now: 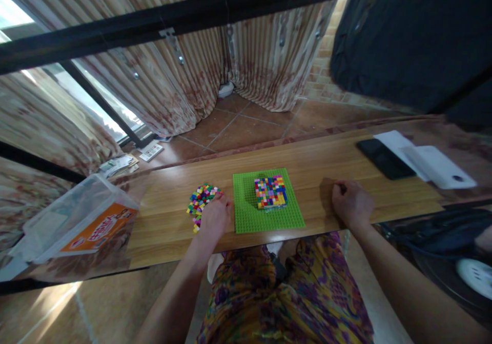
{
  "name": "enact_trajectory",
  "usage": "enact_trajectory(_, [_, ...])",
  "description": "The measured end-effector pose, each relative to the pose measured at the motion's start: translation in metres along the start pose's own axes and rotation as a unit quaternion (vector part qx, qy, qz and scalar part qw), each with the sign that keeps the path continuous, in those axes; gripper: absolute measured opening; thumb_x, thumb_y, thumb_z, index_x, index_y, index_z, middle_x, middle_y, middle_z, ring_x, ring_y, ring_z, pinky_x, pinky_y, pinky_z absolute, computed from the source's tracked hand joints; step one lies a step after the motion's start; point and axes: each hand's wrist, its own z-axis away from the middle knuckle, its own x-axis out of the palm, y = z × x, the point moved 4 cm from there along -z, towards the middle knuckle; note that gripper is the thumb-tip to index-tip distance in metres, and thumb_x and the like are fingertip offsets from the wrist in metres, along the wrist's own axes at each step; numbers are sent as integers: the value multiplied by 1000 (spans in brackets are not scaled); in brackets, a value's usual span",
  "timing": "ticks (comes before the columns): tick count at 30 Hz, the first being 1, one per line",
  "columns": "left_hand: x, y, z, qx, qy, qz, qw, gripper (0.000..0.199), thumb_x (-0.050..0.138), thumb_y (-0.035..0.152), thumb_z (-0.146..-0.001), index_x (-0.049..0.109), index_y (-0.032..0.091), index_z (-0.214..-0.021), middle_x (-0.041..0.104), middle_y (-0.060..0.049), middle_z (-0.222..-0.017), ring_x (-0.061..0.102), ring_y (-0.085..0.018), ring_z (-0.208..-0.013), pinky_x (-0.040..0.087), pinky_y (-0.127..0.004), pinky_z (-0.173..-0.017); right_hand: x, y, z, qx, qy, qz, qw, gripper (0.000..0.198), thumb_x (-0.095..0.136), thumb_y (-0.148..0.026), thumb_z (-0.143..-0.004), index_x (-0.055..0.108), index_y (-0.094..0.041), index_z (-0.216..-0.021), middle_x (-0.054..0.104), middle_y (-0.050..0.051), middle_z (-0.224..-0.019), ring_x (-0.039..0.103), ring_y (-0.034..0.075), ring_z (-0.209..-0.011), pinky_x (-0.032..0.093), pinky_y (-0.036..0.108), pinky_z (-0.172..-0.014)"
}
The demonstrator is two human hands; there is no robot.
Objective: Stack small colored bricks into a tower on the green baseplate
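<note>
My left hand [216,215] is at the right side of a heap of small multicoloured toy bricks [200,198], its fingers curled together. Whatever its fingertips hold, if anything, is too small to make out. Just right of that hand lies a green studded baseplate [246,218]. On the baseplate stands a squarish block built of small bricks [270,192], its top a patchwork of many colours. My right hand [352,203] rests on the wood to the right of the baseplate, closed in a loose fist, with nothing seen in it.
A clear plastic bin [79,216] with an orange label stands at the left end of the wooden board [165,241]. To the right lie a black phone [385,158] and white flat items [438,167]. A dark metal bar [200,17] crosses beyond the board.
</note>
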Motion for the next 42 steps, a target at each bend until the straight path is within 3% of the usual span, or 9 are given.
enact_trajectory(5, [-10, 15, -8, 28, 26, 84, 996, 18, 51, 13, -97, 69, 16, -98, 74, -7, -90, 69, -19, -81, 48, -29, -74, 0, -1, 0, 0, -5, -1, 1000, 35, 47, -34, -94, 76, -16, -103, 73, 13, -101, 60, 22, -79, 36, 33, -67])
enact_trajectory(11, [-27, 57, -31, 111, 66, 161, 978, 19, 52, 15, -96, 71, 19, -98, 75, -4, -90, 67, -17, -79, 49, -27, -77, 1, -2, 0, 5, -19, -8, 1000, 36, 46, -33, -95, 75, -16, -104, 72, 15, -102, 59, 22, -80, 37, 34, -69])
enact_trajectory(15, [-28, 83, -46, 140, 66, 148, 977, 22, 52, 15, -98, 73, 20, -104, 76, -5, -102, 69, -18, -92, 51, -28, -86, 0, -2, 0, 9, -15, -21, 1000, 35, 47, -33, -94, 75, -16, -104, 72, 14, -102, 59, 23, -82, 38, 34, -70])
enact_trajectory(20, [-24, 101, -58, 157, 49, 85, 983, 26, 49, 20, -102, 75, 18, -106, 75, -8, -107, 70, -20, -97, 52, -30, -87, 0, -3, 0, 6, -15, -29, 999, 34, 47, -33, -94, 75, -15, -102, 71, 14, -101, 58, 23, -83, 36, 33, -69])
enact_trajectory(29, [-19, 110, -69, 201, 37, 56, 977, 23, 55, 20, -99, 79, 19, -101, 78, -9, -104, 69, -23, -102, 50, -37, -97, -1, -4, 0, 6, -19, -30, 999, 35, 46, -33, -94, 75, -15, -102, 71, 14, -103, 57, 22, -83, 36, 34, -69])
enact_trajectory(42, [-10, 106, -67, 182, 40, 85, 979, 30, 48, 19, -101, 76, 24, -111, 79, -7, -106, 71, -22, -100, 49, -35, -100, -1, -3, 0, 9, -22, -22, 999, 36, 46, -34, -95, 75, -16, -105, 71, 14, -102, 57, 23, -82, 36, 33, -70])
